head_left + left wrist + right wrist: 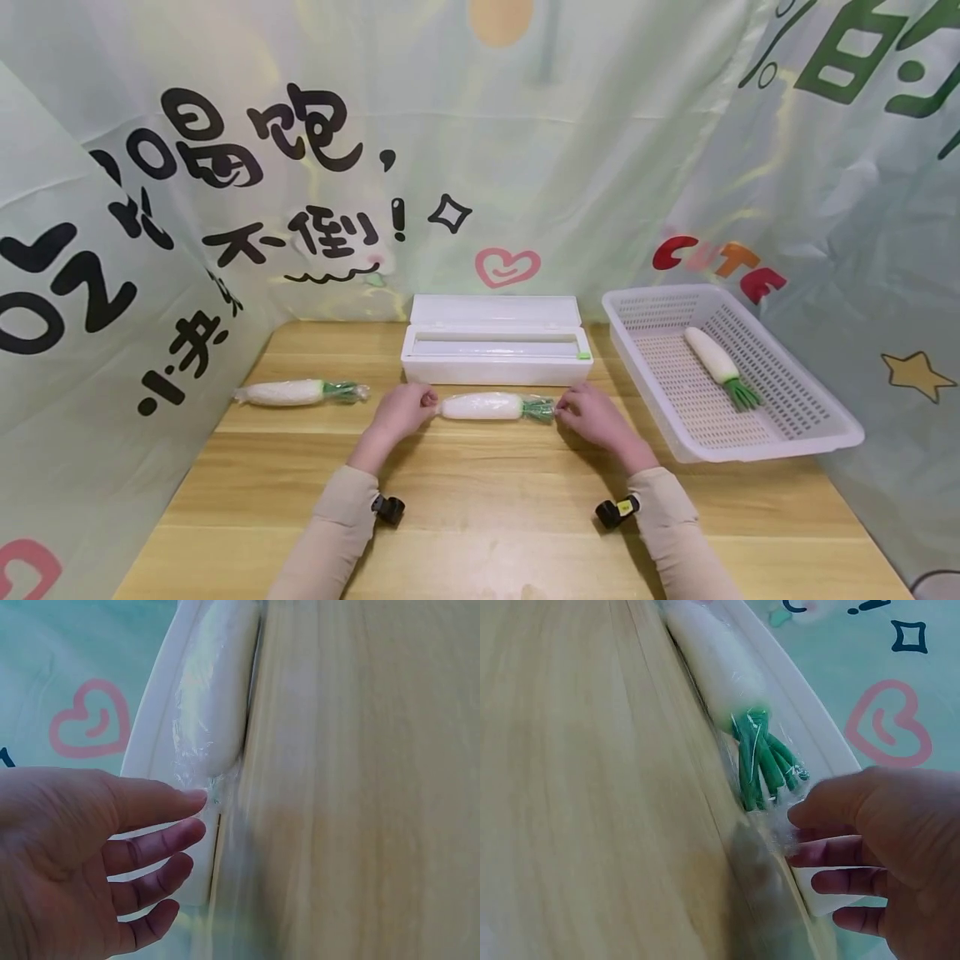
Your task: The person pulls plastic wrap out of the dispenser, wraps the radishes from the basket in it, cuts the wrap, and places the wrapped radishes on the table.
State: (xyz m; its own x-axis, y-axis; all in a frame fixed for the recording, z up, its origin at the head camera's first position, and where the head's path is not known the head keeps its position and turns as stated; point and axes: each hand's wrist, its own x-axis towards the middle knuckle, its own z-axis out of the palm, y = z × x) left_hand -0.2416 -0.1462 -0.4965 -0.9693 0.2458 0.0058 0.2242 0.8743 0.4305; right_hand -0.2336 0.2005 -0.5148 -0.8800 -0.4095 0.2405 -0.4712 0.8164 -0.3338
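- Across the head view, a wooden table stands against printed cloth walls. One wrapped radish lies crosswise in the middle, just in front of an open white box, between the left hand and right hand. Only this view shows the second wrapped radish at left and the bare radish in a white basket at right.
- From the left wrist, the white tapered end shows; thumb and mostly hidden forefinger pinch the clear film there, other fingers bent and spread.
- From the right wrist, green stalks show through the wrap; thumb and forefinger pinch its bunched end beyond them, other fingers loosely bent.
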